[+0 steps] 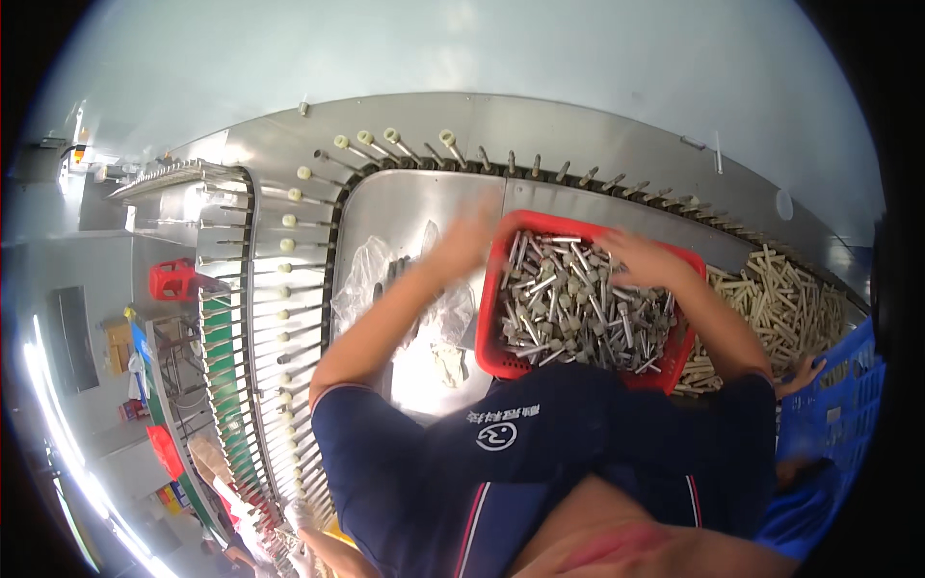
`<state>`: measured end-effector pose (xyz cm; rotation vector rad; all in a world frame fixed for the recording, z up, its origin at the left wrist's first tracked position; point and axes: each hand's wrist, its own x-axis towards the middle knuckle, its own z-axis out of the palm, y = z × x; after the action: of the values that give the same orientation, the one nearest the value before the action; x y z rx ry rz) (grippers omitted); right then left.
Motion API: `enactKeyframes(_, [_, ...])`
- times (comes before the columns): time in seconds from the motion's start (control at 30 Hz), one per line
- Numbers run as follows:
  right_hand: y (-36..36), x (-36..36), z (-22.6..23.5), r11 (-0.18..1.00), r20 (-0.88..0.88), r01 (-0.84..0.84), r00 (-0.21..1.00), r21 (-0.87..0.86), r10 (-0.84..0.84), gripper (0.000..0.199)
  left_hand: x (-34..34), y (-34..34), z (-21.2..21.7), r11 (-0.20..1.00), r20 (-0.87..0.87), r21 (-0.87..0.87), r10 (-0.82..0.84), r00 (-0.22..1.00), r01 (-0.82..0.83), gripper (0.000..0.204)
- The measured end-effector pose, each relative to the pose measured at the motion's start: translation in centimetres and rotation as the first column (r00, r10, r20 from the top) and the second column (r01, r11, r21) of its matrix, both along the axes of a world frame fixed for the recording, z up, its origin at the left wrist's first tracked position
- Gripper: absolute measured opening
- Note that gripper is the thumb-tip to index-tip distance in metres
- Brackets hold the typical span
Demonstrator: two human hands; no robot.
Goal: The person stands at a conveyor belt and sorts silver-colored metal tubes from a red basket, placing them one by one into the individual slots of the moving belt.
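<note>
A red plastic basket stands in front of me, heaped with short metal rods, many with grey-beige heads. My right hand is over the basket's far right part, its fingers apart and low against the rods. No rod shows clearly in its grasp. Smeared by motion, my left hand is just beside the basket's far left corner, below the row of upright spindles. What its fingers do is hidden by the blur.
A curving conveyor track carries spindles, some topped with pale round caps. Crumpled clear plastic bags lie on the metal table at left. Beige sticks are piled at right, near a blue crate and another person's hand.
</note>
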<state>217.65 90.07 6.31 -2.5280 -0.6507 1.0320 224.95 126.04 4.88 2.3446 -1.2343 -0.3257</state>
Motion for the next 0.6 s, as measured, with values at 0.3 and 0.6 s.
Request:
enactKeyframes(0.3, [17.0, 16.8, -2.4, 0.849, 0.651, -0.118, 0.698, 0.515, -0.298, 0.036, 14.7, 5.2, -0.7, 0.965, 0.500, 0.018, 0.217, 0.838, -0.260, 0.039])
enactKeyframes(0.6, [13.5, 16.5, 5.7, 0.215, -0.112, 0.244, 0.865, 0.946, -0.490, 0.014, 15.3, -0.1, 2.1, 0.932, 0.622, -0.265, 0.362, 0.694, -0.248, 0.022])
